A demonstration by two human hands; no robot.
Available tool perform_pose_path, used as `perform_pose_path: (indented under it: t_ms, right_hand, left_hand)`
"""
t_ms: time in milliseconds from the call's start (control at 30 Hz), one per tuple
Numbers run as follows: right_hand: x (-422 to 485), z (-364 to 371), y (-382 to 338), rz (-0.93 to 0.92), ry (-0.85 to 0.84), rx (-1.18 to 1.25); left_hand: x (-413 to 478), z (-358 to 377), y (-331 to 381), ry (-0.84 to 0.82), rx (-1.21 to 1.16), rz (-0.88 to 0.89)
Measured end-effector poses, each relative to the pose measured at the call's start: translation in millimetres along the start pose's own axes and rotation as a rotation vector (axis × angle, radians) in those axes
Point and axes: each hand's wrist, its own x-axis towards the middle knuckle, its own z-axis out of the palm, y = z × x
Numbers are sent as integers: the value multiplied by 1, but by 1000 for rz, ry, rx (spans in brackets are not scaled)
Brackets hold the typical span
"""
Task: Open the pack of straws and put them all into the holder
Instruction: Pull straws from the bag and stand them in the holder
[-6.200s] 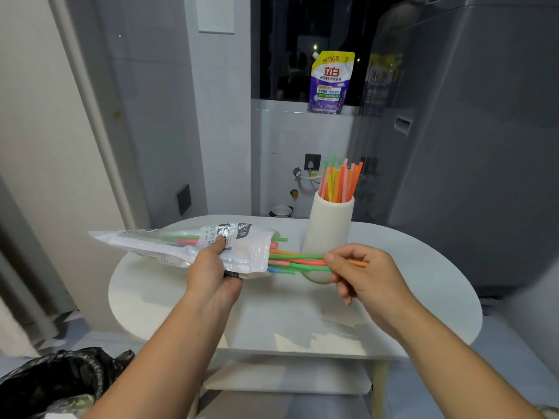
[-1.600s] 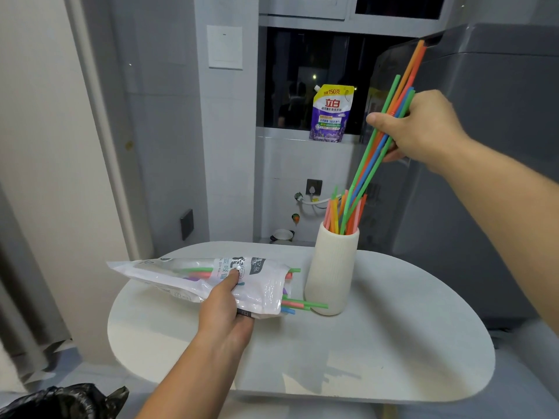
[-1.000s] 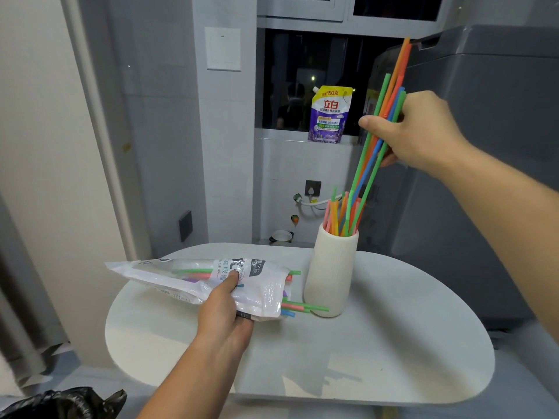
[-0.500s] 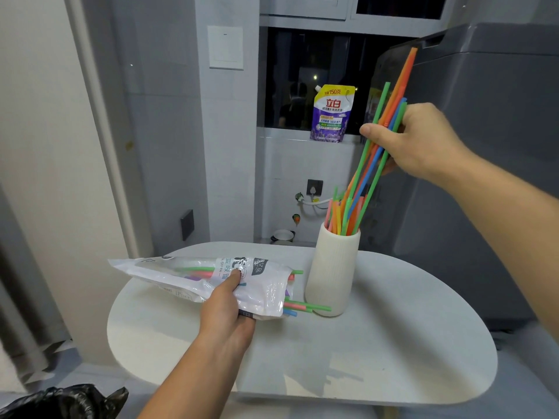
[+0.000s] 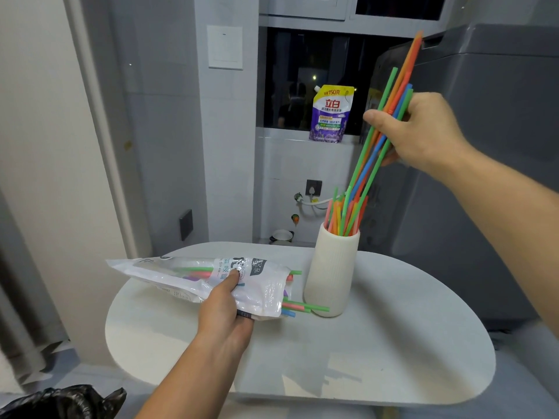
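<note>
My left hand (image 5: 225,309) grips the white plastic straw pack (image 5: 193,278) just above the table, its open mouth facing right. A few green, pink and blue straws (image 5: 302,306) stick out of that mouth, touching the base of the holder. The cream ribbed holder (image 5: 332,273) stands upright on the table with several coloured straws in it. High above it, my right hand (image 5: 420,134) is closed on a bundle of long green, blue and orange straws (image 5: 367,164). The bundle slants down to the left, its lower ends inside the holder's mouth.
The white oval table (image 5: 363,358) has a grey appliance (image 5: 499,146) close behind on the right. A purple detergent pouch (image 5: 331,114) stands on the window sill. A black rubbish bag (image 5: 60,403) lies at the bottom left, below the table.
My right hand has lowered the bundle of straws slightly, sliding their lower ends deeper into the holder. My left hand and the pack have stayed in place.
</note>
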Motion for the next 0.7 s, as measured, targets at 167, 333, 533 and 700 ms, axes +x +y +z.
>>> perform_pose_path:
  t_ms: [167,333,533,700]
  right_hand:
    - [-3,5,1,16,-21,-12]
    - [-2,4,3,32,-23,-25]
    - [-1,8,5,13,-24,-27]
    - [2,3,0,-28,48,6]
  left_hand:
    - [-2,2,0,-15,14,-11]
    - [-4,1,3,-17,13,-2]
    - [-6,5,2,-3,37,-8]
    - [-12,10,5,10,26,12]
